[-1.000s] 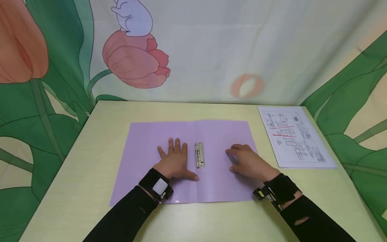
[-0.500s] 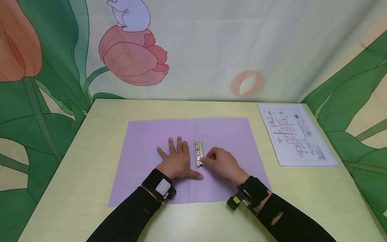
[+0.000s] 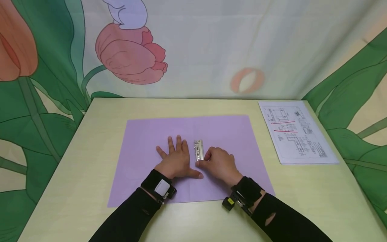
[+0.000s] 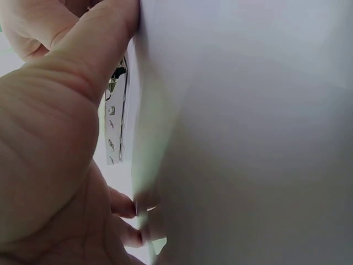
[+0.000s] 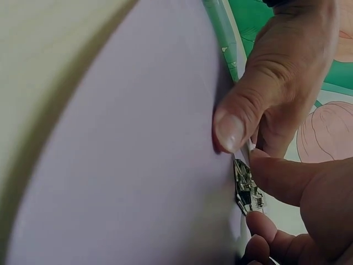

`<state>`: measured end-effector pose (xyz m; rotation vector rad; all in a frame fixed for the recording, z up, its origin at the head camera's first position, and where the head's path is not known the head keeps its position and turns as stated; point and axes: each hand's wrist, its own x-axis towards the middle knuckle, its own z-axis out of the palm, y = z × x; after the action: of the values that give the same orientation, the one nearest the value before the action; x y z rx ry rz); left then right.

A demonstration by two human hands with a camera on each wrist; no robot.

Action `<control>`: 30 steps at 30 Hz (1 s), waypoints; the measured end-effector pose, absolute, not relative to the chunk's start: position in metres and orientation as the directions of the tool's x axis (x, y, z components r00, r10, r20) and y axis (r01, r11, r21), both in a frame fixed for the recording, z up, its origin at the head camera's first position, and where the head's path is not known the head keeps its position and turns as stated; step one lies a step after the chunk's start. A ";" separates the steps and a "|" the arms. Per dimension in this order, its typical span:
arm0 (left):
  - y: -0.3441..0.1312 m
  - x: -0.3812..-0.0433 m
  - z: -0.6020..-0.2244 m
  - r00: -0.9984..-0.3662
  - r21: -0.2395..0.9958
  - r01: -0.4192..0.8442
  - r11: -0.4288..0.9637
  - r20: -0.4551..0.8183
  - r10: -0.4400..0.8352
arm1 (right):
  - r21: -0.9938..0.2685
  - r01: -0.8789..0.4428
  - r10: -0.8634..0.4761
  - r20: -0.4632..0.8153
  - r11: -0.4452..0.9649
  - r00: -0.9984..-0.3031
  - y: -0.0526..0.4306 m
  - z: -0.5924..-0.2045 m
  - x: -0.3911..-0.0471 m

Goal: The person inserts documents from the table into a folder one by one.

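Note:
A purple file folder (image 3: 232, 134) lies spread out on the table, with a silver metal clip (image 3: 198, 149) fixed near its centre fold. My left hand (image 3: 173, 164) rests flat on the folder's left half, fingers spread and thumb pointing toward the fold. At the clip's near end, my right hand (image 3: 221, 165) has its thumb and curled index finger on the metal. The right wrist view shows the clip's end (image 5: 246, 185) between that thumb and index finger. In the left wrist view the clip's side (image 4: 114, 130) is partly hidden behind the left thumb.
A stack of white sheets (image 3: 300, 141) printed with line drawings and red lines lies at the table's right. Behind the table (image 3: 75, 174) hangs a flower-patterned curtain (image 3: 205, 50).
My right hand has moved left from the folder's right half to the clip's near end and taken hold there. The left hand has stayed almost in place on the folder.

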<state>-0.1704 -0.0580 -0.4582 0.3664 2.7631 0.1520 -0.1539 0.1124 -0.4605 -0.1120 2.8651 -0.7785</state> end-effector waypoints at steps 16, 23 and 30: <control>-0.058 -0.170 -0.452 -0.902 0.128 0.243 0.961 -0.336 0.273 | -0.538 0.005 -0.140 -0.227 0.843 -0.964 0.116 -0.453 -0.161; -0.058 -0.170 -0.457 -0.901 0.120 0.229 0.966 -0.348 0.258 | -0.647 0.075 -0.165 -0.303 0.759 -0.938 0.120 -0.433 -0.175; -0.059 -0.169 -0.456 -0.893 0.116 0.239 0.964 -0.364 0.265 | -0.764 -0.134 -0.366 -0.141 0.631 -0.920 0.117 -0.427 -0.188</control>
<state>-0.1694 -0.0589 -0.4557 0.3636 2.7299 0.0957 -0.1879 0.1169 -0.4273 -0.4041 2.5725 -1.1713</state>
